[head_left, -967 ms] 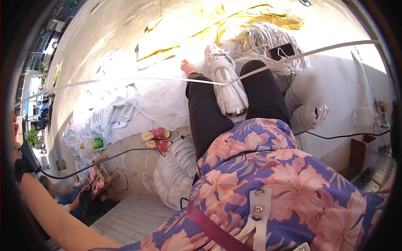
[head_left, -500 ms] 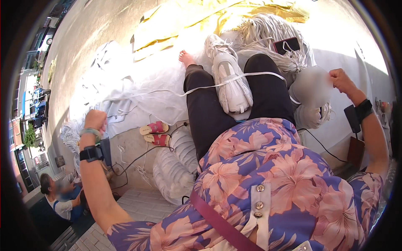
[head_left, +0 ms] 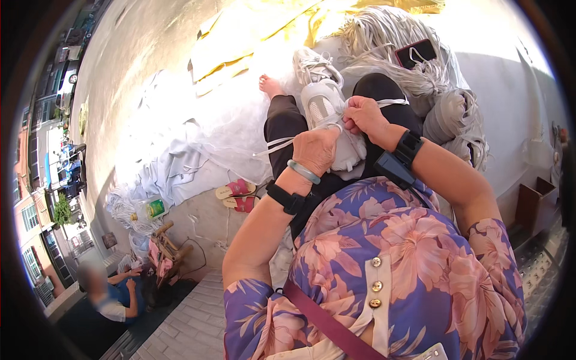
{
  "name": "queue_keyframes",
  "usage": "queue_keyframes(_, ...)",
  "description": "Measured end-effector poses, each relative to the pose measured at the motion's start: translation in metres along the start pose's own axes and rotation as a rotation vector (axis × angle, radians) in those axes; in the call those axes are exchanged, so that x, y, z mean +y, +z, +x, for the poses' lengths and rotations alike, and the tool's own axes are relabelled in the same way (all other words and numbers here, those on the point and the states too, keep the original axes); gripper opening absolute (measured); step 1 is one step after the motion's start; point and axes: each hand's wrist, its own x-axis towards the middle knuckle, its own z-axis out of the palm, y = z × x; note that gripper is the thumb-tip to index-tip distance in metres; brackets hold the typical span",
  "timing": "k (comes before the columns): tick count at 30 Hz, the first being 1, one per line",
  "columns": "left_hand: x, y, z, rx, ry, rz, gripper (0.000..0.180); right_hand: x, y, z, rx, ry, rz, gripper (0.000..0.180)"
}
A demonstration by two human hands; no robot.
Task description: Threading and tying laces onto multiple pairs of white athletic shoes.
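Note:
A white mesh sneaker [head_left: 326, 111] lies on my lap, across my black trousers. My left hand [head_left: 314, 150] is closed on a flat white lace [head_left: 281, 146] at the shoe's near end; the lace trails off to the left. My right hand [head_left: 366, 115] pinches another stretch of white lace [head_left: 393, 102] just right of the shoe. Both hands touch the shoe. Each wrist wears a black band; the left also has a pale green bangle.
Bundles of white laces [head_left: 408, 45] and rolled grey bundles [head_left: 456, 120] lie to the right, a dark phone [head_left: 418, 53] on top. White cloth [head_left: 180, 162], pink sandals [head_left: 235, 195] and a green can [head_left: 156, 209] lie left. Another person [head_left: 105, 297] sits lower left. A brown box [head_left: 536, 206] stands right.
Both arms were spread wide, stretching the lace out to either side; they have come together onto the sneaker on my lap.

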Motion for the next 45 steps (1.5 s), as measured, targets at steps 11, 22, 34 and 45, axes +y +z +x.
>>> queue_keyframes(11, -0.011, 0.007, 0.002, 0.038, 0.127, 0.305, 0.016, 0.024, -0.008, -0.001, -0.065, -0.334, 0.074, 0.002)
queue_keyframes(22, -0.011, 0.010, 0.002, -0.047, -0.120, 0.137, 0.026, 0.031, -0.003, -0.004, 0.014, -0.474, 0.054, 0.002)
queue_keyframes(34, -0.009, 0.010, 0.002, -0.047, -0.170, 0.077, 0.028, 0.036, 0.002, 0.006, 0.056, -0.509, -0.072, 0.004)
queue_keyframes(45, -0.011, 0.015, 0.000, 0.011, -0.181, 0.008, 0.029, 0.025, 0.006, 0.002, 0.213, -0.563, -0.472, 0.008)
